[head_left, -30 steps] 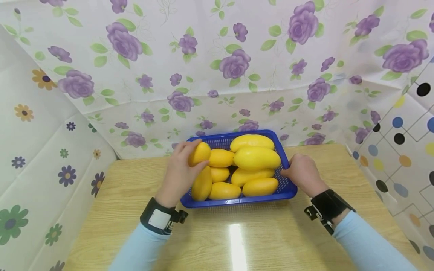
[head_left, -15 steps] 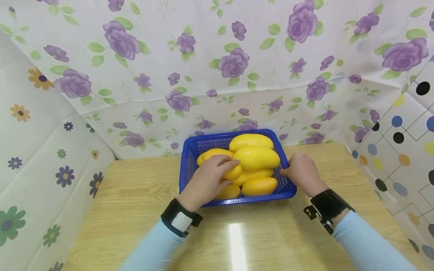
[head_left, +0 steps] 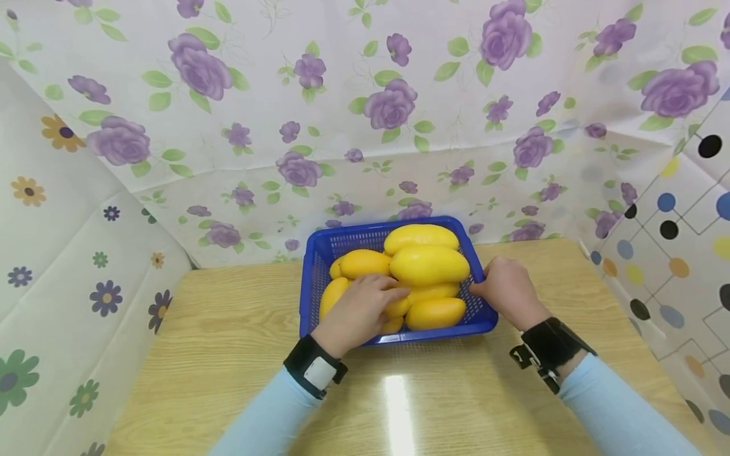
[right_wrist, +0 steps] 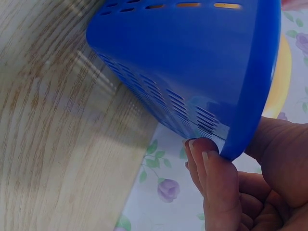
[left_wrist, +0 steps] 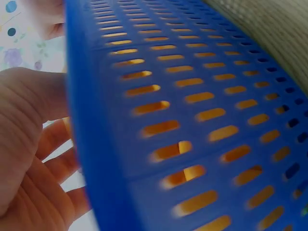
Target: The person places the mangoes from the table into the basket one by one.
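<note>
A blue plastic basket (head_left: 307, 285) with slotted walls stands on the table, filled with several yellow mangoes. My left hand (head_left: 359, 310) reaches over its front rim and holds a mango (head_left: 400, 308) low among the others; fingers and palm cover most of that fruit. Beside it lie an orange-yellow mango (head_left: 436, 314) at the front right and a big pale-yellow mango (head_left: 430, 265) behind. My right hand (head_left: 506, 290) grips the basket's right rim, thumb inside and fingers against the outer wall in the right wrist view. In the left wrist view the basket wall (left_wrist: 110, 144) hides the held mango.
The wooden table (head_left: 228, 367) extends in front and to both sides of the basket. A flowered cloth (head_left: 256, 190) hangs close behind it. Patterned sheets flank the table on the left and right.
My left hand has carried a mango from the basket's left side rightward and then lower toward the front middle. The right hand has stayed at the right rim.
</note>
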A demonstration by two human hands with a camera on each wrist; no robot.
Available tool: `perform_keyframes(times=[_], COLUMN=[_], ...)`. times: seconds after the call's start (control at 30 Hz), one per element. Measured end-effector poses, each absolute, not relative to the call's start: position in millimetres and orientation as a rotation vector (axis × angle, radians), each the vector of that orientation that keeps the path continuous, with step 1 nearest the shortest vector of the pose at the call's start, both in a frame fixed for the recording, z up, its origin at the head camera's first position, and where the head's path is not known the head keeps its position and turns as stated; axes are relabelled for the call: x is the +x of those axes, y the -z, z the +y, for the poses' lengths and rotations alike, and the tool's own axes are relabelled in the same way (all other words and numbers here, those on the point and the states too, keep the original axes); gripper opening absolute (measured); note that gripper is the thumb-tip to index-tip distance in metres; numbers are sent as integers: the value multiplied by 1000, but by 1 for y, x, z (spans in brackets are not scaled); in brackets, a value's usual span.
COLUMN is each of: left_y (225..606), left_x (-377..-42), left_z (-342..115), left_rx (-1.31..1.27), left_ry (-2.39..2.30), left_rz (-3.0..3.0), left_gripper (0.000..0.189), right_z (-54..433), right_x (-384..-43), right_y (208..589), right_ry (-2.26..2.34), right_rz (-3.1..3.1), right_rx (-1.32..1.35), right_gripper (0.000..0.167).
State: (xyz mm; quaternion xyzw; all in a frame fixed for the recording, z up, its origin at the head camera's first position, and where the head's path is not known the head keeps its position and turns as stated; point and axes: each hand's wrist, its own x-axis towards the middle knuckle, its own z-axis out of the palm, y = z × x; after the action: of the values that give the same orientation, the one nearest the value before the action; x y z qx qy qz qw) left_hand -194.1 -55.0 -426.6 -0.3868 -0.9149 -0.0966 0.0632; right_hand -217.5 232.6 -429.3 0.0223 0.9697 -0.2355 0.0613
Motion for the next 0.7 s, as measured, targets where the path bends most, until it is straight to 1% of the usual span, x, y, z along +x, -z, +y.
perform_keyframes(times=[0.2, 0.37, 0.53, 0.7], left_y=[429, 424, 418, 409], left_x=[-194, -192, -193, -193], left_z=[-54, -56, -63, -81], left_rx=[-1158, -1128, -1103, -957], left_ry=[326, 352, 407, 465], left_rz=[-2810, -2832, -2795, -2774], left_gripper=[54, 55, 48, 44], right_z=[232, 232, 232, 236], right_x=[-217, -216, -213, -211], right_y=[427, 427, 428, 435], right_ry=[712, 727, 743, 762], right_rz=[2935, 2936, 2937, 2965], right_rx=[64, 70, 68, 33], right_gripper=[43, 41, 42, 46])
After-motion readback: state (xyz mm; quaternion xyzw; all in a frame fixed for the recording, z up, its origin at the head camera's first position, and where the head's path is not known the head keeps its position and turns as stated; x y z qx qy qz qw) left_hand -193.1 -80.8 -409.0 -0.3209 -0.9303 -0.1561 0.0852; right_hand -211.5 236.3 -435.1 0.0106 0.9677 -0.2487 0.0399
